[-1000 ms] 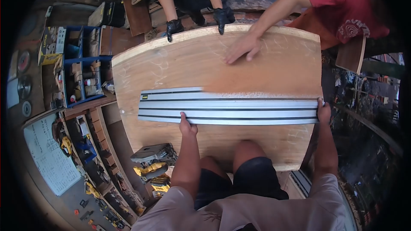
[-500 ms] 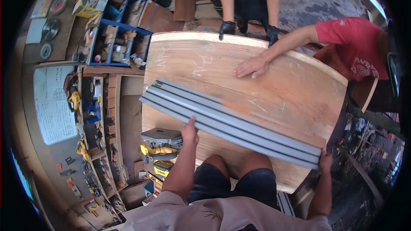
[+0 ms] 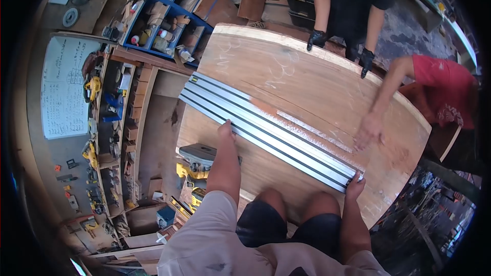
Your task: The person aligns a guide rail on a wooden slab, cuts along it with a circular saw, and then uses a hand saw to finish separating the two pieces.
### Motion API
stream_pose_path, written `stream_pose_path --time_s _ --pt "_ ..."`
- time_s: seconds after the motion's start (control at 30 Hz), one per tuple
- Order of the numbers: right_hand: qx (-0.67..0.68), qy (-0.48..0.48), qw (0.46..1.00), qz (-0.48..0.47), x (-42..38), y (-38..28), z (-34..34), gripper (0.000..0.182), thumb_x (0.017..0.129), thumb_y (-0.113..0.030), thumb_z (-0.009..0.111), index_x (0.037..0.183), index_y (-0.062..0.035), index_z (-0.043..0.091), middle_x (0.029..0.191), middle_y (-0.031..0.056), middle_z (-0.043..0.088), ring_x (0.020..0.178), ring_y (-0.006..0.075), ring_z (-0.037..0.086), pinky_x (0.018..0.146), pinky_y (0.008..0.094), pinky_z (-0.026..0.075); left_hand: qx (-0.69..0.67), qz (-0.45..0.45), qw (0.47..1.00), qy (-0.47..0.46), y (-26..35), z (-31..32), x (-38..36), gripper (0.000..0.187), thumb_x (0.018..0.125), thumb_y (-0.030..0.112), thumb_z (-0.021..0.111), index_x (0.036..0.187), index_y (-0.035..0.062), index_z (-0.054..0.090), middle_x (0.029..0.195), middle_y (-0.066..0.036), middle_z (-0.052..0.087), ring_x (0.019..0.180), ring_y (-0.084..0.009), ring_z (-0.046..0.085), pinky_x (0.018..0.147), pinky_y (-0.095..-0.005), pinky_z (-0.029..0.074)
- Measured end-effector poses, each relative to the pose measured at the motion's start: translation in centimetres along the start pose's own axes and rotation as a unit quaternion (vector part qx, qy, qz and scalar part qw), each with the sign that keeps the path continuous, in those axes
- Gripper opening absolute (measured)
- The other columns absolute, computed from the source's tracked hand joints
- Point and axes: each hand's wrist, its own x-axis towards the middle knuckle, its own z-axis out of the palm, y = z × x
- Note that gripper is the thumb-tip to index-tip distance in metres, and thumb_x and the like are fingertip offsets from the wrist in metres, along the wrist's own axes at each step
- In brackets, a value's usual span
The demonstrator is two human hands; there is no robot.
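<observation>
A long silver guide rail (image 3: 276, 130) with dark lengthwise strips lies slanted across a large wooden panel (image 3: 307, 76). My left hand (image 3: 226, 129) grips its near edge, left of the middle. Farther right, my right hand (image 3: 355, 186) is wrapped around the rail's right end. Just beyond the rail is a pale streak of sawdust (image 3: 314, 132), with reddish dust around it. A co-worker's bare hand (image 3: 369, 132), blurred, is on the panel near that dust. A yellow and black power saw (image 3: 197, 158) stands left of my left forearm.
Across the panel, another person's black-gloved hands (image 3: 317, 39) are at its far edge. The person in the red shirt (image 3: 445, 89) leans in from the right. Blue bins (image 3: 166, 18) of parts, a tool shelf (image 3: 115, 138) and a whiteboard (image 3: 66, 87) stand at left.
My view has turned, and the rail now sits lower on the panel with both hands still holding it. The co-worker's bare hand has moved toward the panel's right side.
</observation>
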Motion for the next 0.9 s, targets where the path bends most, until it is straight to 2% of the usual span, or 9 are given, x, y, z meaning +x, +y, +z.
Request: stream_pose_path --time_s 0.13,0.27,0.33,0.4,0.47,0.57,0.67,0.8,0.9 --pt "0.03 0.027 0.999 -0.026 -0.9 -1.0 2.0 0.051 0.098 -0.044 0.056 0.096 0.0064 0.055 0.089 0.0253 0.062 0.08 0.0336 0.057 0.078 0.0434 0.046 -0.019 -0.007 0.999 -0.025 -0.2 0.6 3.5 0.043 0.092 0.019 0.067 0.126 -0.0036 0.054 0.122 -0.016 0.06 0.104 -0.0278 0.061 0.089 -0.042 0.048" --pt "0.016 0.003 1.0 -0.024 -0.3 -1.1 3.9 0.047 0.099 -0.041 0.056 0.097 0.0059 0.056 0.09 0.0242 0.063 0.081 0.0323 0.058 0.079 0.0417 0.046 0.131 0.164 0.976 -0.048 -1.2 0.8 6.9 0.056 0.086 0.025 0.071 0.125 -0.0105 0.053 0.124 -0.022 0.06 0.106 -0.0328 0.061 0.092 -0.038 0.048" --pt "0.033 0.002 0.999 -0.021 0.4 -1.9 5.1 0.045 0.099 -0.039 0.056 0.096 0.0057 0.056 0.088 0.0233 0.062 0.078 0.0306 0.056 0.078 0.0418 0.045 0.308 0.258 0.915 0.046 -0.5 1.2 7.5 0.063 0.081 0.032 0.075 0.125 -0.0077 0.054 0.126 -0.025 0.058 0.108 -0.038 0.06 0.094 -0.0433 0.048" --pt "0.004 -0.011 0.997 -0.076 0.0 -3.0 5.0 0.044 0.099 -0.038 0.057 0.094 0.0053 0.056 0.083 0.022 0.061 0.074 0.0291 0.054 0.075 0.0418 0.045 0.388 0.239 0.886 0.087 0.3 1.3 6.5 0.069 0.077 0.042 0.077 0.127 -0.0013 0.056 0.133 -0.027 0.053 0.117 -0.0403 0.056 0.098 -0.0467 0.046" --pt "-0.036 -0.003 0.997 -0.067 0.4 -3.6 4.5 0.045 0.097 -0.038 0.059 0.087 0.0053 0.057 0.075 0.022 0.059 0.068 0.0277 0.054 0.068 0.0416 0.045 0.39 0.364 0.837 0.127 -0.4 2.4 6.4 0.072 0.08 0.048 0.074 0.136 0.0068 0.052 0.147 -0.024 0.041 0.135 -0.0381 0.04 0.109 -0.0532 0.034" --pt "-0.181 -0.091 0.978 -0.058 2.0 -4.2 2.4 0.047 0.091 -0.041 0.067 0.08 0.0036 0.057 0.067 0.0198 0.056 0.06 0.0275 0.054 0.061 0.0434 0.045 0.408 0.396 0.804 0.173 -3.0 4.0 7.0 0.076 0.084 0.053 0.067 0.144 0.0118 0.044 0.155 -0.019 0.03 0.147 -0.0341 0.022 0.115 -0.0602 0.015" --pt "-0.282 -0.123 0.95 -0.046 3.1 -6.5 0.9 0.043 0.084 -0.04 0.075 0.083 0.0004 0.06 0.065 0.0154 0.057 0.056 0.0272 0.053 0.058 0.0424 0.045 0.419 0.413 0.788 0.184 -3.2 4.9 6.7 0.077 0.087 0.06 0.059 0.147 0.0151 0.041 0.156 -0.014 0.031 0.148 -0.0302 0.021 0.112 -0.0665 0.009" --pt "-0.057 -0.027 0.997 -0.044 3.9 -6.3 2.4 0.037 0.076 -0.028 0.084 0.087 -0.0016 0.061 0.067 0.0053 0.058 0.059 0.0156 0.053 0.057 0.0325 0.047 0.429 0.399 0.79 0.182 -2.9 5.0 5.8 0.074 0.089 0.061 0.056 0.147 0.0171 0.042 0.157 -0.017 0.028 0.149 -0.0272 0.018 0.115 -0.0621 0.005" --pt "-0.039 0.001 0.999 -0.015 4.2 -6.2 3.8 0.034 0.078 -0.024 0.083 0.087 -0.0005 0.061 0.068 0.0025 0.057 0.062 0.0105 0.051 0.056 0.0287 0.045 0.436 0.395 0.788 0.182 -2.7 5.0 5.8 0.075 0.089 0.062 0.056 0.148 0.0176 0.04 0.157 -0.017 0.027 0.149 -0.0279 0.019 0.116 -0.0611 0.005"
